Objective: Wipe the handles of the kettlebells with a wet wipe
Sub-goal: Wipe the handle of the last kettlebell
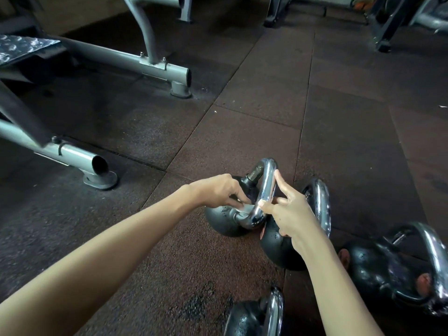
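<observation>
Your left hand (221, 190) pinched the wet wipe (243, 207) against the lower end of the chrome handle (268, 185) of the farthest kettlebell (220, 223). Your right hand (291, 214) gripped that handle between thumb and curled fingers, with the forefinger stretched along it. Three other kettlebells (388, 270) stood close by on the rubber floor (242, 117).

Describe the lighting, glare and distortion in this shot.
Head view: dim, rubber floor dark and grainy; bright glare streaks on the chrome handle pinched by the right hand, wet wipe held to it by the left hand; wide-angle bending stretches the forearms; far machines look soft.
</observation>
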`<state>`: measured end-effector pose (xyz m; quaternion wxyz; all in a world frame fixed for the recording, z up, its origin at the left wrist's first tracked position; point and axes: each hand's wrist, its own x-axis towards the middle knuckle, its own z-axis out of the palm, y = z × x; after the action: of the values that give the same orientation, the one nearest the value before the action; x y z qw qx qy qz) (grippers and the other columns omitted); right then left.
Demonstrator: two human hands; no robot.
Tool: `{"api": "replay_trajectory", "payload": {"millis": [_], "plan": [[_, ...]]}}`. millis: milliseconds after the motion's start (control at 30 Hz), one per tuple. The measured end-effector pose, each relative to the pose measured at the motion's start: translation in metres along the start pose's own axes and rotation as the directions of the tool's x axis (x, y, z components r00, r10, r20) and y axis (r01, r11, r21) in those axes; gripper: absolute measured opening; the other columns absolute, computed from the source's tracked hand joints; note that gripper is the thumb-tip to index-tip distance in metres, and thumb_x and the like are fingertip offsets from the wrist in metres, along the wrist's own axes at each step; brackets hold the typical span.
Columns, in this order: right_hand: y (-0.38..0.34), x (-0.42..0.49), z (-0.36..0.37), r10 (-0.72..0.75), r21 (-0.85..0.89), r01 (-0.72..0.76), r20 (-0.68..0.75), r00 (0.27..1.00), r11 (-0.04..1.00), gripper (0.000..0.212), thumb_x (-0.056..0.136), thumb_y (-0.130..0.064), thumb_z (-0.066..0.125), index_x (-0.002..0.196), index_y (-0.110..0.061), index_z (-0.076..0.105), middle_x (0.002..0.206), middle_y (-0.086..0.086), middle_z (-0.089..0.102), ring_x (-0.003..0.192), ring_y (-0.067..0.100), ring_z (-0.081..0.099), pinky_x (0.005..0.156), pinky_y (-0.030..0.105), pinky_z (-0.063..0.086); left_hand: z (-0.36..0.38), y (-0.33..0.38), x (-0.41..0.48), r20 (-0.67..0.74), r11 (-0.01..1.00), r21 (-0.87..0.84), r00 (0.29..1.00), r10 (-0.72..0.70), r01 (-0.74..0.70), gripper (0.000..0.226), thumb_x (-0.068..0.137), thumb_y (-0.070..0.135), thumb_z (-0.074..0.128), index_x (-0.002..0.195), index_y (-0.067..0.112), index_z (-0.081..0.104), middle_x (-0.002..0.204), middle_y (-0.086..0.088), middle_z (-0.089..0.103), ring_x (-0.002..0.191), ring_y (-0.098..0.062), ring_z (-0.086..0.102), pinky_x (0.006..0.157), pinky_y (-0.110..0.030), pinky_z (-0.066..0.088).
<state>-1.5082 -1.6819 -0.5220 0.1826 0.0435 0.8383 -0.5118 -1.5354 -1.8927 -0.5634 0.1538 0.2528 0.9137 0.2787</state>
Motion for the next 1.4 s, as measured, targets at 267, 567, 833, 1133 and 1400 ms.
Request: {"api": "replay_trajectory", "payload": {"millis": [267, 567, 833, 1133, 1400], "plan": [[-0.018, 0.012, 0.015, 0.009, 0.012, -0.010, 0.050, 0.999, 1.000, 0.089, 0.088, -0.015, 0.072, 0.152, -0.059, 0.028, 0.067, -0.004, 0.052, 0.045, 0.004, 0.036, 0.050, 0.024, 0.033, -0.024, -0.020, -0.044, -0.232, 0.974, 0.085, 0.955, -0.187, 0.211, 0.024, 0.092, 0.031, 0.076, 0.115, 0.032, 0.078, 0.110, 0.016, 0.077, 0.088, 0.004, 0.069, 0.085, -0.021, 0.053], [-0.061, 0.024, 0.077, -0.020, -0.159, 0.024, 0.030, 0.999, 0.987, 0.092, 0.084, -0.022, 0.073, 0.155, -0.054, 0.025, 0.133, 0.001, 0.064, 0.106, 0.024, 0.067, 0.089, 0.045, 0.060, -0.042, -0.016, -0.106, -0.408, 0.534, -0.842, 0.557, -0.723, 0.076, 0.025, 0.092, 0.019, 0.077, 0.116, 0.014, 0.077, 0.093, -0.001, 0.080, 0.066, 0.001, 0.069, 0.059, -0.009, 0.049], [-0.092, 0.000, 0.032, -0.457, -0.213, 0.468, 0.101, 0.883, 0.858, 0.075, 0.075, -0.043, 0.089, 0.143, -0.044, 0.057, 0.120, -0.016, 0.069, 0.106, 0.001, 0.057, 0.078, 0.009, 0.038, -0.070, 0.038, -0.100, -0.111, 0.355, -0.917, 0.735, -0.669, 0.184, 0.018, 0.092, 0.031, 0.073, 0.100, 0.016, 0.081, 0.067, 0.011, 0.068, 0.053, -0.005, 0.031, 0.050, -0.017, 0.027], [-0.143, -0.083, -0.080, -0.198, -0.088, 0.208, 0.106, 0.974, 0.974, 0.041, 0.079, -0.026, 0.086, 0.118, -0.036, 0.076, 0.106, -0.022, 0.076, 0.096, -0.014, 0.066, 0.082, 0.010, 0.051, -0.125, 0.184, -0.074, 0.182, 0.077, -0.951, 0.745, -0.642, 0.300, 0.020, 0.086, 0.022, 0.077, 0.101, 0.009, 0.083, 0.064, 0.007, 0.064, 0.043, 0.000, 0.037, 0.043, -0.011, 0.033], [-0.203, -0.200, -0.232, -0.049, 0.057, 0.056, -0.125, 0.991, 0.997, 0.040, 0.080, -0.026, 0.087, 0.118, -0.034, 0.077, 0.104, -0.026, 0.076, 0.101, -0.013, 0.066, 0.087, 0.009, 0.048, -0.207, 0.361, -0.032, 0.403, 0.136, -0.848, 0.791, -0.461, 0.512, 0.030, 0.081, 0.032, 0.082, 0.105, 0.015, 0.081, 0.065, 0.009, 0.062, 0.044, -0.001, 0.038, 0.042, -0.014, 0.029]]}}
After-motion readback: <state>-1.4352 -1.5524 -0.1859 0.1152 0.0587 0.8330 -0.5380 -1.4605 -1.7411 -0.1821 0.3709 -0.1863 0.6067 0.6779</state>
